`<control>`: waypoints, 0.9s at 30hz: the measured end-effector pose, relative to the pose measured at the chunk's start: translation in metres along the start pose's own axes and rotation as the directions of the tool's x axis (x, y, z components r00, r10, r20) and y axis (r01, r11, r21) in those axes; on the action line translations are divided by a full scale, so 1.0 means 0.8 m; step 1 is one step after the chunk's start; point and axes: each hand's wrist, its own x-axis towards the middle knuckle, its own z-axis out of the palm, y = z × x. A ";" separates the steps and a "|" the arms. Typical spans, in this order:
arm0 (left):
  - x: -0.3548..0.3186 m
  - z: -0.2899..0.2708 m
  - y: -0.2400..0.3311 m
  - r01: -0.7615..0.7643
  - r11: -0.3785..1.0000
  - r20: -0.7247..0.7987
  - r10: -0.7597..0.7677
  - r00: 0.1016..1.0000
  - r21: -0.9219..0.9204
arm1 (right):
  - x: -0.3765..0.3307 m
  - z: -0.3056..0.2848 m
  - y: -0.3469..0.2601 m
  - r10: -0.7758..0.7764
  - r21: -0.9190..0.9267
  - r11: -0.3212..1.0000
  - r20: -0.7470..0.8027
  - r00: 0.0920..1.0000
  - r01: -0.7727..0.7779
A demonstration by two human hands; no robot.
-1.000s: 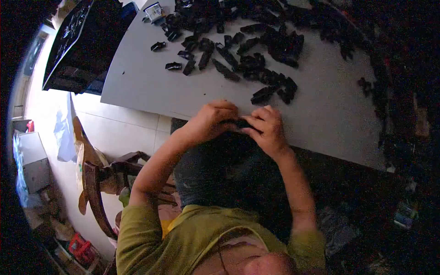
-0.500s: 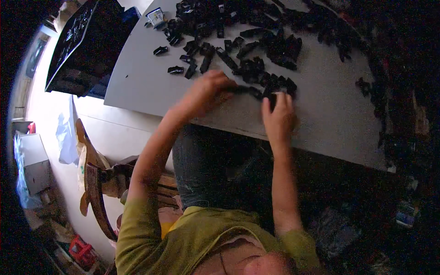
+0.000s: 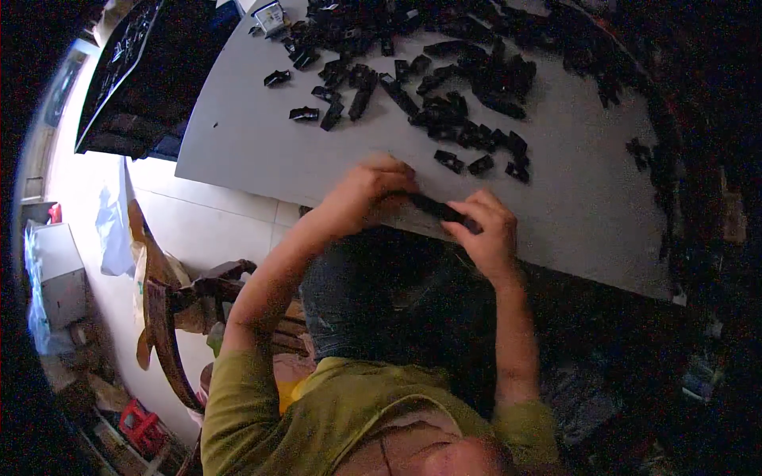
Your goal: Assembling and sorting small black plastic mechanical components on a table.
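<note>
Near the front edge of the grey table, both my hands hold one long black part (image 3: 435,208) between them. My left hand (image 3: 371,190) is closed around its left end, with the fingertips partly blurred. With thumb and fingers, my right hand (image 3: 488,226) pinches the right end, which pokes out a little toward me. The part's exact kind cannot be made out. Just beyond my hands lie two small black pieces (image 3: 449,161), and behind them a cluster of similar dark pieces (image 3: 468,131).
A large heap of black parts (image 3: 349,40) covers the table's (image 3: 246,151) far side, with more along its right rim. A white-and-blue packet (image 3: 270,17) lies at the far left. Beside the table stand a black bin (image 3: 151,87) and a wooden chair (image 3: 159,317).
My right hand has come back from the cluster toward the table's front edge and now grips the long part's right end. Two small pieces now show apart from the cluster.
</note>
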 end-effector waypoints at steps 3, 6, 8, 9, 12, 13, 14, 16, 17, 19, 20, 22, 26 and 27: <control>0.009 0.004 0.013 -0.012 0.999 0.037 0.013 0.999 -0.038 | 0.000 0.019 0.002 -0.086 -0.024 0.996 -0.093 0.992 0.084; 0.015 -0.006 0.014 -0.198 0.967 0.110 0.182 0.977 0.160 | 0.006 0.020 0.005 -0.049 -0.040 0.998 -0.033 0.998 0.048; 0.021 -0.014 0.003 -0.275 0.939 0.166 0.243 0.956 0.205 | 0.020 0.005 -0.008 -0.074 -0.116 0.991 -0.072 0.995 0.065; 0.025 -0.017 -0.014 -0.016 0.998 0.044 0.018 0.999 -0.053 | 0.029 0.003 -0.012 -0.098 -0.189 0.979 -0.105 0.990 0.077; 0.070 -0.045 -0.003 0.017 0.716 -0.237 0.208 0.949 0.697 | 0.058 -0.002 -0.012 -0.094 -0.486 0.874 -0.151 0.984 0.009; 0.079 -0.052 -0.007 0.017 0.713 -0.239 0.211 0.948 0.701 | 0.062 0.001 -0.011 -0.100 -0.486 0.874 -0.153 0.983 0.013; 0.086 -0.056 -0.013 0.035 0.583 -0.193 0.210 0.959 0.812 | 0.065 0.006 -0.008 -0.110 -0.442 0.896 -0.118 0.987 0.047; 0.090 -0.062 -0.017 0.001 0.451 -0.138 0.272 0.952 0.893 | 0.062 0.011 -0.005 -0.125 -0.394 0.915 -0.080 0.989 0.084; 0.086 -0.062 -0.015 0.005 0.450 -0.141 0.268 0.953 0.893 | 0.051 0.011 -0.004 0.024 -0.169 0.985 -0.099 0.995 -0.041; 0.067 -0.053 -0.002 0.000 0.479 -0.101 0.185 0.978 0.878 | 0.027 0.008 0.002 0.179 0.062 0.983 -0.083 0.980 -0.175; 0.055 -0.046 -0.001 -0.005 0.483 -0.096 0.183 0.979 0.875 | 0.013 0.006 0.008 0.125 -0.077 0.987 -0.159 0.979 -0.138; 0.029 -0.037 0.000 -0.079 0.741 -0.034 0.136 0.990 0.667 | 0.000 0.005 0.009 0.066 -0.216 0.970 -0.223 0.973 -0.115; 0.011 -0.003 0.014 -0.166 0.941 -0.002 0.175 0.985 0.295 | 0.007 0.005 0.007 -0.020 -0.110 0.994 -0.206 0.978 -0.003; 0.011 0.001 0.016 -0.168 0.942 0.000 0.175 0.985 0.292 | 0.010 0.007 0.008 -0.091 -0.040 0.996 -0.215 0.972 0.084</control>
